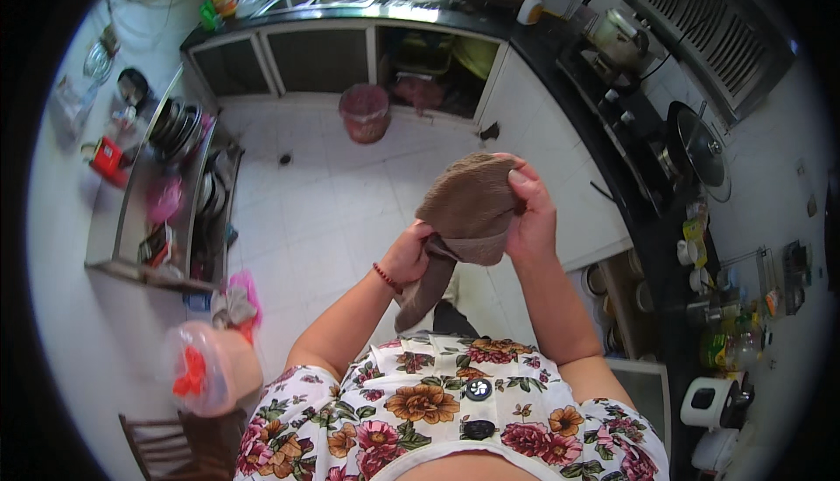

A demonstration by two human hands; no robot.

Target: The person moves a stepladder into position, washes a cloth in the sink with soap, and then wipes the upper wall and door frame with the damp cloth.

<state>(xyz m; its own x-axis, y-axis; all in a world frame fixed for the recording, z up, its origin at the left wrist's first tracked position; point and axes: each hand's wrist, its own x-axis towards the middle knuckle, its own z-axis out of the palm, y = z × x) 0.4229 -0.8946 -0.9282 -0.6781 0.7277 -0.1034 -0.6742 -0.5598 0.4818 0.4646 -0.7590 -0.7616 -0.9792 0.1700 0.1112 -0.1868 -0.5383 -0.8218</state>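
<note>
Both of my hands grip a brown cloth, held up in front of my body above the tiled floor. My left hand, with a red bead bracelet at the wrist, pinches its lower left side. A loose end of the cloth hangs below that hand. On the other side, my right hand holds the upper right edge, the thumb on top of the fabric. Part of the cloth is folded over near its lower edge, and some fingers of both hands are hidden by it.
A red bucket stands by the lower cabinets. To the left is a shelf rack with dishes, and a pink plastic container. The black counter curves along the right, bearing a gas stove. A wooden chair is at lower left.
</note>
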